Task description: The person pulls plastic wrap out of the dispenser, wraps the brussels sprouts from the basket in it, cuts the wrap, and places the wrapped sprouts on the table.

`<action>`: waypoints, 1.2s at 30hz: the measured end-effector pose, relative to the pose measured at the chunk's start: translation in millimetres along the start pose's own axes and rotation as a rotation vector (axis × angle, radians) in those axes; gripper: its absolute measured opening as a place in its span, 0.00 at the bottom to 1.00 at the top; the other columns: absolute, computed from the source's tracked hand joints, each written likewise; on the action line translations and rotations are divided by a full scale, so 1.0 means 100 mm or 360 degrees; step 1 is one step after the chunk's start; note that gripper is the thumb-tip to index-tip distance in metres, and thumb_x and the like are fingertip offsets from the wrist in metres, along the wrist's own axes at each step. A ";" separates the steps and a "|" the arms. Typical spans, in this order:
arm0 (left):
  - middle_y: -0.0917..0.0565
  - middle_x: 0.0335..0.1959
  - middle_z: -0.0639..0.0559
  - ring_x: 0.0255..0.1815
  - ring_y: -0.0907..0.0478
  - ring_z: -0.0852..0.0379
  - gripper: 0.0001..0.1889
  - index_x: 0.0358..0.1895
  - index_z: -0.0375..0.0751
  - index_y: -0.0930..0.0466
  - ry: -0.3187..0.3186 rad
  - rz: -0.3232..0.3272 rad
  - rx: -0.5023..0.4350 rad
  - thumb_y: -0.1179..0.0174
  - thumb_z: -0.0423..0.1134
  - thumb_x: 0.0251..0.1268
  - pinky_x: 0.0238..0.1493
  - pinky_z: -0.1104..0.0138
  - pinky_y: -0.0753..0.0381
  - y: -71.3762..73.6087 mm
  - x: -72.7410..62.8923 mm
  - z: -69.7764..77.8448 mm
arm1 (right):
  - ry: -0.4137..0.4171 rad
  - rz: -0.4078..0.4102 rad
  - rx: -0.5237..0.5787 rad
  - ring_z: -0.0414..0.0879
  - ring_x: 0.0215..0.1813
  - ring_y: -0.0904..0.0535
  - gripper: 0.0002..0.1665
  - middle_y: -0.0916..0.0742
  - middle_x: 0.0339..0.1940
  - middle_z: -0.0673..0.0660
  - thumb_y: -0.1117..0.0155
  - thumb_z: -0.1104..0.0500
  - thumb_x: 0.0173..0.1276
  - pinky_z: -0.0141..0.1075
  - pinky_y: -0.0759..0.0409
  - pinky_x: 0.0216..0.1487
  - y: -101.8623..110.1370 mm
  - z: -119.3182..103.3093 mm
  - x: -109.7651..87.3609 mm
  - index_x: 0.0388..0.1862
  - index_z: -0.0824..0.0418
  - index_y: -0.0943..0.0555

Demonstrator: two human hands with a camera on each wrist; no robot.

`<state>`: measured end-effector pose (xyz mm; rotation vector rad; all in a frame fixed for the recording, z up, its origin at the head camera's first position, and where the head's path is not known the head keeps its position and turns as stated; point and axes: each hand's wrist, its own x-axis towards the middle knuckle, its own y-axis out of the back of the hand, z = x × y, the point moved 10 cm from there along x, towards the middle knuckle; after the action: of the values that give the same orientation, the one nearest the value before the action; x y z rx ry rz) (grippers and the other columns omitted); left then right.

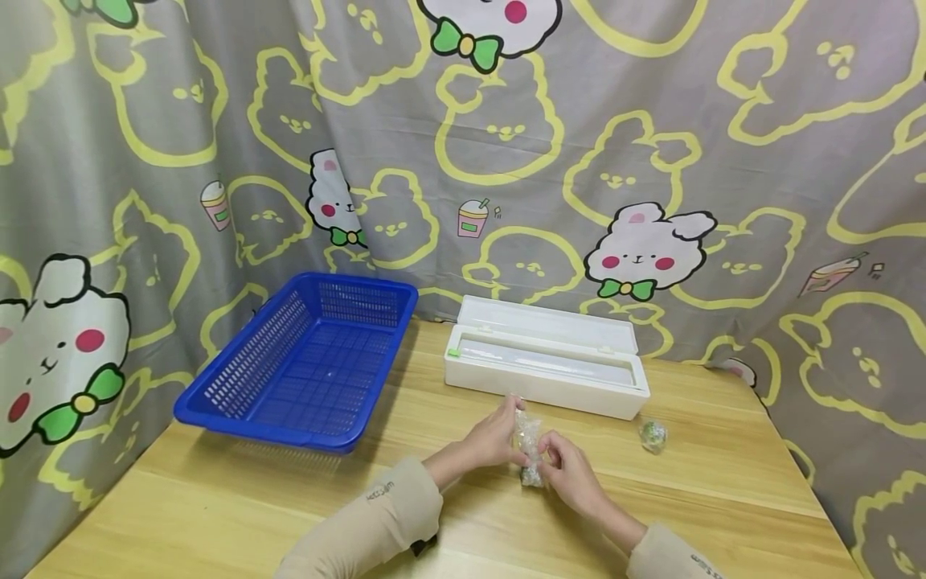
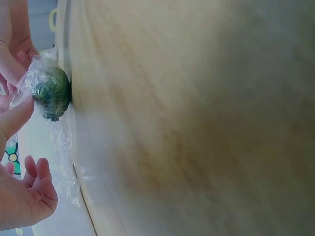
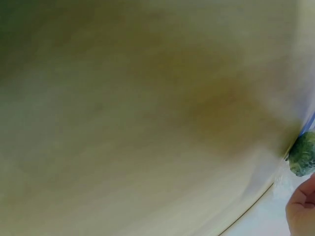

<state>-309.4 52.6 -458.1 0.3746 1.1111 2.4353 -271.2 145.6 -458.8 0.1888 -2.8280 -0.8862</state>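
A round green vegetable (image 2: pixel 54 93) in crinkled cling film (image 1: pixel 528 438) rests on the wooden table before me; its exact kind is unclear. My left hand (image 1: pixel 494 437) holds the film from the left, thumb at the near part and fingers toward the far end. From the right, my right hand (image 1: pixel 571 470) pinches the film beside the vegetable. In the right wrist view only part of the right hand (image 3: pixel 301 209) shows, next to the green vegetable (image 3: pixel 302 155). Just beyond the hands stands a white cling film dispenser (image 1: pixel 546 400), lid up, with a film roll (image 1: pixel 542 360) inside.
A blue plastic basket (image 1: pixel 289 434) stands at the left of the table. Right of the dispenser lies another film-wrapped green round item (image 1: pixel 653 437). A small dark object (image 1: pixel 424 545) is partly hidden by the left sleeve. A patterned curtain (image 1: pixel 405 121) encloses the back and sides.
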 end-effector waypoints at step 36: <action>0.19 0.24 0.58 0.25 0.28 0.69 0.08 0.32 0.41 0.17 -0.0134 -0.0137 0.0034 0.31 0.35 0.46 0.31 0.79 0.30 -0.10 -0.01 0.05 | -0.0443 -0.0407 0.0300 0.40 0.19 0.35 0.27 0.23 0.23 0.54 0.44 0.58 0.63 0.29 0.34 0.21 -0.11 0.37 0.07 0.54 0.78 0.32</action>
<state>-303.4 61.0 -463.0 0.4233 1.0950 2.3128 -284.3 156.3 -494.2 0.4980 -3.2015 -0.7400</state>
